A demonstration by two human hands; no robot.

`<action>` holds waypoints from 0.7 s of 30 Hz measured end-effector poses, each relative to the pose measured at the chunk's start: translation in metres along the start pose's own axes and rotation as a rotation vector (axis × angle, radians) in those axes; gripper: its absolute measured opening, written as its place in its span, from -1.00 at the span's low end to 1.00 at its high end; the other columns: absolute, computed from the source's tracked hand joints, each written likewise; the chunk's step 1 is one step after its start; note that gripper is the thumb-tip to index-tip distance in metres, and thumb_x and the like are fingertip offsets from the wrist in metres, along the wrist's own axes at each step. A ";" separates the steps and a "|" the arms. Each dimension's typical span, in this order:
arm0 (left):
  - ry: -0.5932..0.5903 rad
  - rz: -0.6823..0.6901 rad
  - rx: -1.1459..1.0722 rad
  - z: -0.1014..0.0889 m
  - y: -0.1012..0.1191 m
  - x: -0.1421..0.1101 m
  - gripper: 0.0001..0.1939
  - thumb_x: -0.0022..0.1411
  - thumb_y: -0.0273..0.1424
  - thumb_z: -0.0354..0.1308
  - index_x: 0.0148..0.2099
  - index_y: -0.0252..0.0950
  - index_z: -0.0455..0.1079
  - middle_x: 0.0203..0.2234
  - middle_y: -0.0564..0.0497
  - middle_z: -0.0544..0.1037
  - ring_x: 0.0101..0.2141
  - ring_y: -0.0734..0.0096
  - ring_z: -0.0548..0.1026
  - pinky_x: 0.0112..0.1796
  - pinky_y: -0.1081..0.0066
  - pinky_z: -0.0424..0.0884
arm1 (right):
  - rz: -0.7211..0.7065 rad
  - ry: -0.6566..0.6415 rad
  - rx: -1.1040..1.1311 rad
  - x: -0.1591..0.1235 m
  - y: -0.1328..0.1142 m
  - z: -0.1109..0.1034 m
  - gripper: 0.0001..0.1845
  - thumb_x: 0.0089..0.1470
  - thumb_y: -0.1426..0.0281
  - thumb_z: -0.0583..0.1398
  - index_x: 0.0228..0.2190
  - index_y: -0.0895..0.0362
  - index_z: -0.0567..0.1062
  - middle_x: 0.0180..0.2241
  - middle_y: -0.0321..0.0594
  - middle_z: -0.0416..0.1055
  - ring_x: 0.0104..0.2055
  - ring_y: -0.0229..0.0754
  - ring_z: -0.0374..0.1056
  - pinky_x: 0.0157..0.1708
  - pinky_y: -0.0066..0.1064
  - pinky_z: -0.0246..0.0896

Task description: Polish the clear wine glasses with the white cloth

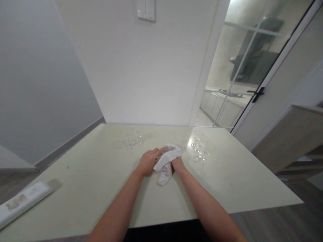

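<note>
Near the middle of the table, my left hand is closed around a clear glass, mostly covered by my fingers and the cloth. A white cloth is draped over my right hand, with one end hanging down toward the table. My right hand grips the cloth against the glass, and its fingers are hidden under the fabric. Several clear glasses stand beyond my left hand. Another group of clear glasses is to the right of the cloth; their outlines are faint.
The pale table meets a white wall at its far edge. A white box-like object lies at the table's left edge. On the right are a glass-paned door with a black handle and a wooden shelf unit.
</note>
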State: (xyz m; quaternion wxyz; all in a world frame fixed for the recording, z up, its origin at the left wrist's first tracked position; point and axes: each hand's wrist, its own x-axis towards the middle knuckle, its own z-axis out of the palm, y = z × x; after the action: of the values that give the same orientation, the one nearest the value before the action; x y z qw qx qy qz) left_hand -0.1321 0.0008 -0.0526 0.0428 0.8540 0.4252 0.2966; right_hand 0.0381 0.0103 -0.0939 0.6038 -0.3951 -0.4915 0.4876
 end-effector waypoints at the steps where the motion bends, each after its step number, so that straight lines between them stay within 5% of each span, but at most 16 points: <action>1: -0.012 0.015 0.001 -0.002 0.001 0.000 -0.38 0.08 -0.44 0.14 0.22 -0.10 0.25 -0.24 -0.07 0.49 -0.31 0.28 0.47 -0.24 0.35 0.35 | -0.001 0.012 0.009 0.001 0.001 -0.001 -0.74 -0.15 0.26 0.23 -0.35 0.10 0.50 -0.25 -0.21 0.54 -0.10 -0.05 0.41 0.02 -0.19 0.27; 5: 0.110 0.038 -0.046 -0.005 0.002 0.001 -0.51 0.07 -0.32 0.17 0.09 -0.19 0.35 -0.16 -0.12 0.49 -0.14 0.18 0.45 -0.12 0.28 0.33 | 0.046 0.138 0.104 0.006 0.005 -0.003 -0.72 -0.12 0.29 0.14 -0.31 0.10 0.50 -0.25 -0.21 0.55 -0.13 -0.08 0.42 0.03 -0.16 0.26; 9: 0.137 -0.080 -0.161 -0.003 -0.001 0.000 -0.78 0.19 -0.26 0.04 -0.20 -0.24 0.40 -0.41 -0.02 0.47 -0.38 0.33 0.44 -0.29 0.37 0.33 | 0.096 0.180 0.159 0.009 0.006 -0.007 -0.67 -0.11 0.28 0.14 -0.27 0.10 0.50 -0.24 -0.19 0.55 -0.12 -0.07 0.42 0.06 -0.14 0.22; 15: 0.267 -0.440 -0.622 0.005 -0.009 0.006 -0.56 0.28 -0.13 -0.20 -0.49 -0.27 0.28 -0.70 0.10 0.24 -0.62 0.46 0.23 -0.54 0.47 0.17 | -0.054 -0.001 -0.112 0.002 -0.002 -0.005 -0.61 -0.18 0.30 0.24 -0.21 0.08 0.49 -0.20 -0.17 0.55 -0.06 -0.05 0.41 0.13 -0.14 0.16; 18: 0.228 -0.635 -0.808 0.007 -0.015 0.010 -0.49 0.26 -0.04 -0.23 -0.50 -0.28 0.28 -0.76 0.13 0.16 -0.70 0.50 0.13 -0.63 0.50 0.05 | -0.112 -0.079 -0.187 0.000 -0.005 -0.003 -0.60 -0.20 0.36 0.26 -0.20 0.08 0.49 -0.21 -0.16 0.55 -0.12 -0.06 0.44 0.06 -0.17 0.24; 21: 0.240 -0.580 -0.818 0.007 -0.015 0.010 -0.50 0.27 -0.03 -0.21 -0.46 -0.29 0.29 -0.69 0.11 0.24 -0.68 0.50 0.16 -0.62 0.49 0.09 | -0.088 -0.044 -0.173 0.001 -0.001 -0.003 -0.60 -0.19 0.37 0.23 -0.19 0.07 0.49 -0.20 -0.18 0.55 -0.09 -0.05 0.43 0.06 -0.18 0.24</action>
State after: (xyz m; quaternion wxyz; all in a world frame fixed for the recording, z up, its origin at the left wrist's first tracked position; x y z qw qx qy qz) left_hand -0.1344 0.0186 -0.0584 0.4049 0.5745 0.4956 0.5103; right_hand 0.0417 0.0110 -0.0930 0.5771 -0.4132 -0.5618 0.4249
